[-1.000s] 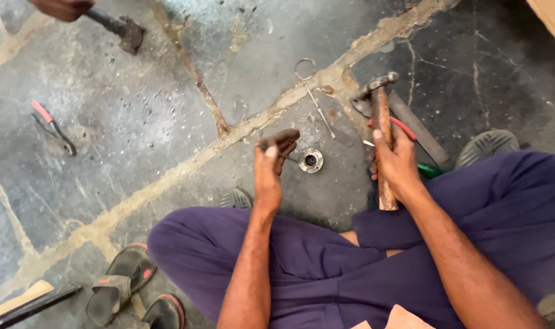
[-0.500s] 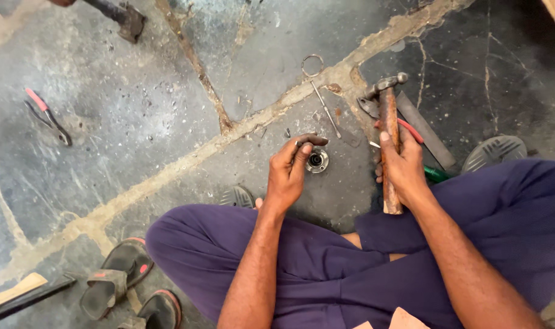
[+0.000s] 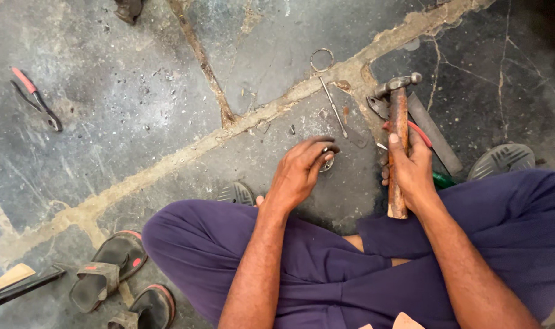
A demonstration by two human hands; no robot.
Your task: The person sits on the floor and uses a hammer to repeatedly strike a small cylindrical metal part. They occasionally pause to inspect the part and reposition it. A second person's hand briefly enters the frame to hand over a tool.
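Note:
I sit cross-legged on a cracked stone floor in purple trousers. My right hand [image 3: 410, 170] grips the rusty wooden handle of a hammer [image 3: 397, 116], its steel head raised and pointing away from me. My left hand [image 3: 302, 170] reaches down over a small round metal ring part [image 3: 328, 164] on the floor, fingertips pinching a dark piece right above it. Most of that small part is hidden under my fingers.
A thin metal rod with a ring end [image 3: 328, 85] lies beyond my hands. A flat dark file [image 3: 436, 134] and red-handled pliers [image 3: 420, 133] lie under the hammer. More red-handled pliers [image 3: 36, 100] lie far left. Sandals [image 3: 110, 271] sit bottom left, a shoe [image 3: 503, 159] at right.
My left hand dropped from a raised position down onto the small round part. The hammer stayed gripped in my right hand. Another person's hand and hammer at top left left the view.

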